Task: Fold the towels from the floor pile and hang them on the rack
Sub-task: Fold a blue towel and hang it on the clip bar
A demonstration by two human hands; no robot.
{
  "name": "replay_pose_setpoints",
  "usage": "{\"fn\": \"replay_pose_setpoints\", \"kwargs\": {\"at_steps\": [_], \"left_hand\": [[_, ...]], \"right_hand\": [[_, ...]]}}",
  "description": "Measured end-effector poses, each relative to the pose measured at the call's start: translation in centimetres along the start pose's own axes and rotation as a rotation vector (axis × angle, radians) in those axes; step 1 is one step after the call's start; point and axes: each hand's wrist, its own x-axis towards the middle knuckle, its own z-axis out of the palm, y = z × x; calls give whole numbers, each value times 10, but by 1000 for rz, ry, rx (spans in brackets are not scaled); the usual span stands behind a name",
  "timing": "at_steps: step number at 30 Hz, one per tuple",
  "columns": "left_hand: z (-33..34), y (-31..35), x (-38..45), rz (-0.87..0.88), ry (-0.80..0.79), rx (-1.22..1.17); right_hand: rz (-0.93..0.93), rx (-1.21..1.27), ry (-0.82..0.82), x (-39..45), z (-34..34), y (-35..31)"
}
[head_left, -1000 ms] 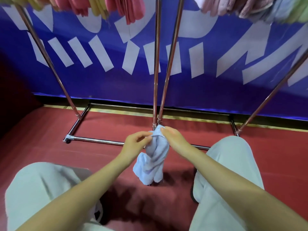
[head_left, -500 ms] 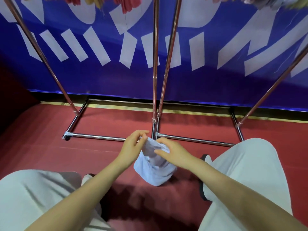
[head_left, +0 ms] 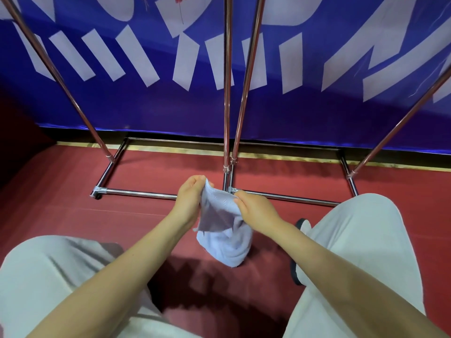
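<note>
Both hands hold one pale blue towel (head_left: 225,236) in the air between the knees, above the red floor (head_left: 61,203). The left hand (head_left: 189,200) pinches the top edge at one corner, fingers curled over the cloth with the thumb behind. The right hand (head_left: 256,211) pinches the same edge a little further along, just beside the left grip, fingertips closed on the hem. So both grips are closed on the towel, neither on anything else.

Between the two grips the edge runs short and fairly taut; below them the cloth opens into a loose pouch with a shadowed hollow, and the rest hangs bunched and twisted. I judge the hands are placed this way to find and spread the top edge, so the towel can fall flat before a fold. The grips would probably need to part further along the edge for that.

Beyond the grips stands the rack (head_left: 227,93), its chrome uprights rising out of view and its base bars lying on the floor. The bar that takes the towels is out of frame, so what hangs there cannot be told. The floor pile is not in view either. No container appears; the only hollow is the towel's own sag, and it looks empty.
</note>
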Motion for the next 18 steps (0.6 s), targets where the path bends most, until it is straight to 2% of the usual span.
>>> {"fn": "replay_pose_setpoints", "kwargs": {"at_steps": [4, 8, 12, 16, 18], "left_hand": [[0, 13, -2, -36, -38, -129], [-19, 36, 7, -4, -87, -143], [-52, 43, 17, 24, 69, -91], [-82, 38, 29, 38, 292, -49], [-95, 35, 34, 84, 353, 83]], "right_hand": [[12, 26, -29, 3, 8, 0], [143, 70, -55, 9, 15, 11], [261, 256, -36, 15, 11, 14], [237, 462, 39, 20, 7, 3], [214, 640, 46, 20, 1, -7]]}}
